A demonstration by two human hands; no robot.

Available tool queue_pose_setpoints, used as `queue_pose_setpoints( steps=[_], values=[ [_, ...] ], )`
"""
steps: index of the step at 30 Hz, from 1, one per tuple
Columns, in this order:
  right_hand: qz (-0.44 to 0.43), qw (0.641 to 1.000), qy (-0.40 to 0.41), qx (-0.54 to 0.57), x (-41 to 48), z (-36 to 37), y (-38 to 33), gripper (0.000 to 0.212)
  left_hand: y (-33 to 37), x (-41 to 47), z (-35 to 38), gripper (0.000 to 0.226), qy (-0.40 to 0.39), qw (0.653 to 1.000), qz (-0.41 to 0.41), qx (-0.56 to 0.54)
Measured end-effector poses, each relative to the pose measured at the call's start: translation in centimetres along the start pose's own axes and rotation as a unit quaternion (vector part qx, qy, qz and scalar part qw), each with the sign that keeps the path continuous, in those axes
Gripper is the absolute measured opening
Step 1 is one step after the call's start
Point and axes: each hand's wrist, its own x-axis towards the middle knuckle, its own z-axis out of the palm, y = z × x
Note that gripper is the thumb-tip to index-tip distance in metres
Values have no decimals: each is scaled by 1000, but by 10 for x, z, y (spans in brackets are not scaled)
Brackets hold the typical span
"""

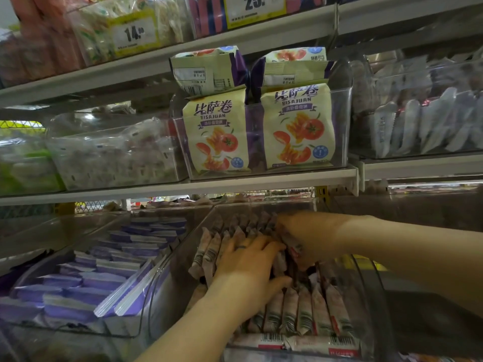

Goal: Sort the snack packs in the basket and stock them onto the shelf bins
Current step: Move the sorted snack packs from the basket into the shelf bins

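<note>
So both hands are down in the clear bin [372, 283] on the lower shelf, the one full of grey-and-red snack packs [290, 314] standing on edge in rows. The left hand [248, 262] is flat, with its fingers straight and spread, pressing the rows aside to hold a gap. The right hand [298, 231] comes in from the side with its fingers curled round a small bunch of the same packs, wedging them down into that gap. The basket isn't in shot at all, so no idea how much is left to sort.

What I'd worry about: the bin looks pretty packed. Forcing a bunch into a tight slot could crumple the wrappers or crush whatever's inside. These thin packs look like they'd buckle rather than slide.

Also, the rows only seem to stand up because they lean on each other. Once the left hand lifts off, my guess is they spring back and flop, or one pops up out of line.

A couple of flat packs [261, 340] lie along the front of the bin, right at the lip. A shove from behind might tip them over it.

The neighbouring bin of purple packs [104, 273] sits just beside this one, so a stray pack could hop across and end up with the wrong product.
</note>
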Motion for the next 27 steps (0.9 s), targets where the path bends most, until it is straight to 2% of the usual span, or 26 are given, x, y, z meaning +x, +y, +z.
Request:
queue_pose_setpoints(
  steps=[2,3,7,10,13,18,20,23,25,27],
  values=[
    [-1,998,43,44,6,-2,3,25,-3,8,0,51,-12,999,-13,29],
    [-4,997,48,66,8,-2,5,18,-5,10,-1,49,-14,999,-17,38],
    [-29,996,-18,81,11,4,7,32,-11,11,0,52,-16,999,8,36],
    [-4,998,-15,62,15,11,11,33,-18,6,-1,57,-22,999,23,34],
    [6,998,-15,53,17,10,7,33,-20,7,-7,59,-61,997,27,50],
    [13,998,-64,14,-2,-10,6,68,-17,1,-19,60,-103,995,13,-8],
    [25,998,-61,-9,-11,-13,4,70,-15,-9,-23,56,-66,997,7,-43],
    [27,999,-38,-5,-28,-14,-4,61,-12,-31,-35,44,36,997,-2,-63],
    [25,999,15,17,-40,-16,-15,55,-11,-52,-45,39,96,993,-10,-64],
    [-1,994,105,21,-51,-14,-33,49,-12,-79,-55,35,149,986,-19,-73]
  ],
)
